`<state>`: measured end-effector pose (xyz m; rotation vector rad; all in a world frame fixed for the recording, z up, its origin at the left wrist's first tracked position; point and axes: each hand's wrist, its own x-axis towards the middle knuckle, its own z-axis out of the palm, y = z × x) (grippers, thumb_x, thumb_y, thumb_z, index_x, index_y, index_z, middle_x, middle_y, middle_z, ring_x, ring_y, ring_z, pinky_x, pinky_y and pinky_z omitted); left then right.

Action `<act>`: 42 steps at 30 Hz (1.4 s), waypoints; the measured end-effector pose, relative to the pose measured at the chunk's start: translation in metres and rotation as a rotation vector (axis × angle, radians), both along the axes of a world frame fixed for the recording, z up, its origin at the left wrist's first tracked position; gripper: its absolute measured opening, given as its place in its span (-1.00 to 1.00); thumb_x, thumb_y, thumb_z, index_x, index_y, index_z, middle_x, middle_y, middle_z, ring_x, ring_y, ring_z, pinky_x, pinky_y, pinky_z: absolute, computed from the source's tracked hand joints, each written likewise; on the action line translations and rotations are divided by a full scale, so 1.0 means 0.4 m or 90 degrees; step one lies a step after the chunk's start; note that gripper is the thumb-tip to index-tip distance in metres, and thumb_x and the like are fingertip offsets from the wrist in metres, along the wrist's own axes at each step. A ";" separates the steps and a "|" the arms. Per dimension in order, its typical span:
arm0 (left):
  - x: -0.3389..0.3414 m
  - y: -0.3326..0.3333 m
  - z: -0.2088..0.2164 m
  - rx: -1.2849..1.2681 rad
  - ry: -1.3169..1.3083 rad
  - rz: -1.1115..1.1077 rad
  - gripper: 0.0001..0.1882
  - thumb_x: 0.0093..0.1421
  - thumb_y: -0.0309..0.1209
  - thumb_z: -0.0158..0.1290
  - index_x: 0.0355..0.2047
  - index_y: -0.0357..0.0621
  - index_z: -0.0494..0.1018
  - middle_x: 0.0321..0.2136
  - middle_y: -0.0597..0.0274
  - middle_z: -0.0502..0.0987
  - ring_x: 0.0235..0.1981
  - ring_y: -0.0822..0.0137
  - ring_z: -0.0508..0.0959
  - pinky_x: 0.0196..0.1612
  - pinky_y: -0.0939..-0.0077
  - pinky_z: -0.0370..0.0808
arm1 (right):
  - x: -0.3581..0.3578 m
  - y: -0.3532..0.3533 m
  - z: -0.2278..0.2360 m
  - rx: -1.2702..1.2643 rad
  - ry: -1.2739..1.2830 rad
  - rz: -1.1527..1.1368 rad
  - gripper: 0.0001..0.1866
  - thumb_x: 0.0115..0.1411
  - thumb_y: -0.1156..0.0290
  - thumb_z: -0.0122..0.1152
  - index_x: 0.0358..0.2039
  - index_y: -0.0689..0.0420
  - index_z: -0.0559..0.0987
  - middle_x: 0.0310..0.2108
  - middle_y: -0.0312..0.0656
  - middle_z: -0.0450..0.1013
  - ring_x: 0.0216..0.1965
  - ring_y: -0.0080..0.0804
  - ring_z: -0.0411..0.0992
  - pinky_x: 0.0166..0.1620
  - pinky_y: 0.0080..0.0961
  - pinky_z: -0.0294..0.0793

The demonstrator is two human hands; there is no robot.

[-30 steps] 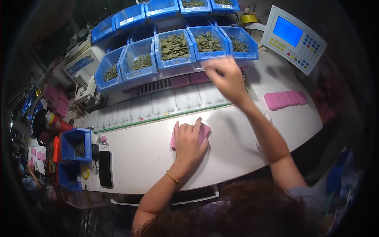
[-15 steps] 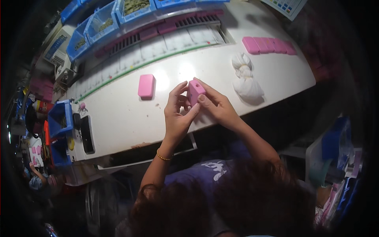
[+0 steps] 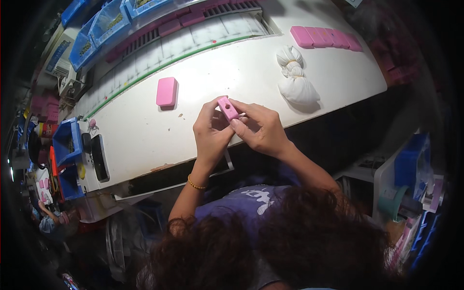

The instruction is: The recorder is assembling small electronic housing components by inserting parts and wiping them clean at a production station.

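Both hands hold a pink rectangular block (image 3: 228,108) just above the table's front part. Its narrow end, with a round dark hole, faces up toward me. My left hand (image 3: 210,131) grips it from the left, fingers curled behind it. From the other side my right hand (image 3: 265,129) pinches it, the thumb close to the end face. Most of the block's body is hidden between the palms. A second pink block (image 3: 166,92) with rounded corners lies flat on the white table (image 3: 140,130), to the left and beyond my hands.
At the far right sits a row of several pink blocks (image 3: 324,37). A knotted white bag (image 3: 297,87) lies in front of them. Blue bins (image 3: 110,21) with small parts line the back, behind a green strip (image 3: 159,69). A dark phone (image 3: 100,157) lies at the left edge.
The block has been tilted in my hands, so its end with the hole now faces me more squarely. The whole view has shifted a little; the second block and bag stay put.
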<state>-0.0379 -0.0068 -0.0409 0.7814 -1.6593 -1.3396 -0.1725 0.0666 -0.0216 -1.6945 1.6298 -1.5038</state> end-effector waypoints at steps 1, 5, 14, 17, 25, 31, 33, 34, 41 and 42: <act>-0.002 -0.001 0.002 -0.005 -0.002 -0.002 -0.50 -0.01 -0.56 0.29 -0.01 -0.25 0.44 -0.32 0.23 0.54 -0.38 0.48 0.56 -0.37 0.62 0.51 | -0.001 -0.001 0.002 -0.004 -0.002 -0.003 -0.50 0.12 0.36 0.28 0.08 0.25 0.52 -0.37 -0.02 0.56 -0.42 -0.27 0.54 -0.27 -0.44 0.53; 0.001 -0.007 -0.009 -0.026 -0.008 -0.009 -0.51 -0.02 -0.57 0.28 -0.03 -0.25 0.44 -0.26 0.23 0.52 -0.38 0.48 0.55 -0.35 0.60 0.53 | -0.002 -0.007 0.002 -0.014 -0.020 0.000 -0.49 0.11 0.38 0.28 0.09 0.25 0.51 -0.38 -0.02 0.55 -0.43 -0.28 0.54 -0.30 -0.45 0.54; 0.003 -0.012 0.000 -0.103 -0.027 0.012 -0.51 -0.02 -0.53 0.28 -0.03 -0.22 0.45 -0.22 0.18 0.51 -0.33 0.37 0.56 -0.27 0.50 0.52 | -0.012 -0.009 0.015 -0.005 -0.098 0.059 -0.50 0.19 0.43 0.18 0.15 0.24 0.45 -0.28 0.01 0.57 -0.29 -0.33 0.58 -0.23 -0.46 0.58; 0.004 -0.011 0.005 -0.108 -0.063 0.013 -0.50 -0.04 -0.55 0.26 -0.03 -0.22 0.46 -0.23 0.15 0.51 -0.27 0.33 0.56 -0.21 0.46 0.52 | -0.027 -0.004 0.042 0.095 -0.221 0.080 -0.46 0.19 0.40 0.21 0.18 0.23 0.41 -0.29 -0.02 0.59 -0.25 -0.31 0.58 -0.20 -0.44 0.58; 0.002 -0.002 0.001 -0.145 -0.067 0.006 -0.47 -0.07 -0.60 0.20 0.00 -0.25 0.46 -0.20 0.14 0.47 -0.26 0.30 0.57 -0.21 0.46 0.53 | -0.044 -0.118 0.040 0.245 -0.087 0.120 -0.51 0.33 0.17 0.06 0.14 0.24 0.44 -0.33 -0.08 0.56 -0.30 -0.41 0.51 -0.12 -0.48 0.47; 0.008 -0.013 0.013 -0.083 -0.042 0.003 -0.46 -0.03 -0.61 0.23 0.03 -0.25 0.45 -0.14 0.13 0.43 -0.25 0.33 0.58 -0.20 0.48 0.56 | -0.064 -0.088 0.096 0.307 -0.091 0.145 -0.55 0.37 0.25 -0.01 0.19 0.19 0.40 -0.29 -0.08 0.53 -0.22 -0.42 0.48 -0.06 -0.44 0.44; 0.011 -0.016 0.012 -0.049 -0.031 -0.003 -0.46 -0.02 -0.61 0.23 0.04 -0.24 0.44 -0.14 0.13 0.43 -0.25 0.35 0.58 -0.20 0.48 0.57 | -0.071 -0.079 0.104 0.341 0.001 0.155 -0.55 0.38 0.27 -0.02 0.22 0.17 0.38 -0.27 -0.10 0.54 -0.21 -0.42 0.48 -0.05 -0.44 0.44; 0.010 -0.017 0.010 -0.073 -0.035 -0.010 -0.46 -0.01 -0.60 0.24 0.04 -0.24 0.44 -0.14 0.14 0.43 -0.27 0.35 0.58 -0.20 0.49 0.57 | -0.078 -0.076 0.096 0.319 -0.038 0.176 -0.55 0.38 0.31 -0.03 0.23 0.16 0.36 -0.30 -0.13 0.53 -0.24 -0.46 0.46 -0.07 -0.47 0.44; 0.016 -0.013 0.022 -0.066 -0.086 -0.027 -0.45 0.01 -0.48 0.32 0.04 -0.21 0.45 -0.18 0.18 0.45 -0.25 0.36 0.59 -0.19 0.52 0.53 | -0.090 -0.075 0.065 0.247 -0.177 0.232 -0.55 0.38 0.43 -0.08 0.27 0.09 0.34 -0.41 -0.29 0.43 -0.34 -0.63 0.36 -0.15 -0.59 0.42; 0.017 -0.013 0.018 -0.066 -0.087 -0.030 -0.45 0.01 -0.48 0.32 0.04 -0.21 0.45 -0.18 0.18 0.45 -0.25 0.36 0.59 -0.19 0.52 0.53 | -0.091 -0.071 0.062 0.246 -0.179 0.229 -0.55 0.38 0.43 -0.08 0.27 0.09 0.34 -0.41 -0.29 0.43 -0.34 -0.63 0.36 -0.15 -0.59 0.42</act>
